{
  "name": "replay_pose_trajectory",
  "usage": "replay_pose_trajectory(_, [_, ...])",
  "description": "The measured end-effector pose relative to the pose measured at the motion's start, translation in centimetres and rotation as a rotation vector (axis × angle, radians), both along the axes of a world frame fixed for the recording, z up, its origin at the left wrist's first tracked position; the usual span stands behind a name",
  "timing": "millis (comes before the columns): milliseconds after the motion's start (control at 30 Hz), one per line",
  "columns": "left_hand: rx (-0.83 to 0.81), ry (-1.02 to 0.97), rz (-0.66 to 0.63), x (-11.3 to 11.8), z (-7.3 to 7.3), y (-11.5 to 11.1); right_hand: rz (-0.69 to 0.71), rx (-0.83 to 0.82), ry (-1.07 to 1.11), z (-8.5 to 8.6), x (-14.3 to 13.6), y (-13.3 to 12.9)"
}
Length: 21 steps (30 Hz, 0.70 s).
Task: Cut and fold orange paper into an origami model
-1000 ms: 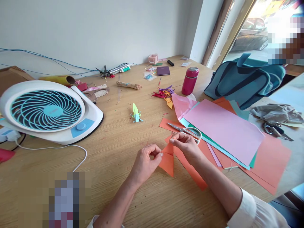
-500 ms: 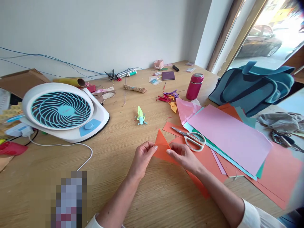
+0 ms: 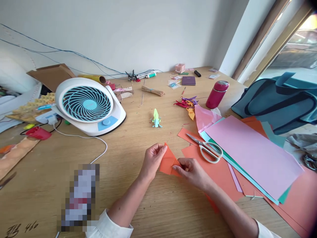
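1. The folded orange paper [image 3: 167, 163] is between the two hands, toward the near side of the table [image 3: 133, 152], right of the middle. From here I can't tell whether its near edge touches the wood.
2. I read its longer axis as running far to near: a pointed tip at the far end, a broader edge at the near end, and a corner reaching right.
3. The left hand [image 3: 153, 161] is on the paper's left, its thumb and forefinger pinching the slanted edge close to the far tip. That hand is nearer the tip.
4. The right hand [image 3: 193, 172] is on the right, thumb and forefinger pinching the right corner, nearer to me than the left pinch. Its other fingers look curled in.
5. So the relation I judge to matter most is the diagonal between the two grips: far left to near right, with the broad near edge free of both.
6. Just beyond the right hand, to the far right, the scissors [image 3: 202, 143] lie over loose orange sheets [image 3: 220, 177], blades pointing far left.
7. Farther right I see a pink sheet [image 3: 252, 155]; on the far side, well apart from the fingers, stands a small green-and-blue paper figure [image 3: 156, 119].
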<state>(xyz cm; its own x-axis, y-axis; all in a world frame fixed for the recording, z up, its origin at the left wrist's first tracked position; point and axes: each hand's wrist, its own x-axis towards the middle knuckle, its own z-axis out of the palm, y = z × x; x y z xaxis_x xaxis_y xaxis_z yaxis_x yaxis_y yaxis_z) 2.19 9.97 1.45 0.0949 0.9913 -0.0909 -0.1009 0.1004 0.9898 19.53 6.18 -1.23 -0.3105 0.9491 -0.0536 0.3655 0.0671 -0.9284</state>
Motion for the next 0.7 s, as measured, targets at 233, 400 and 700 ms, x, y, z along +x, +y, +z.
replay_pose_trajectory(233, [0.03,0.012,0.092,0.1,0.4,0.2,0.034,-0.031,-0.019,0.0,-0.1,-0.1])
replay_pose_trajectory(400, [-0.003,-0.006,0.121,0.1,0.5,0.3,0.037,-0.071,0.02,0.1,-0.2,-0.3])
replay_pose_trajectory(700, [-0.054,0.011,-0.101,-0.2,-0.5,-1.1,-0.066,-0.133,0.188,-0.6,0.1,0.3])
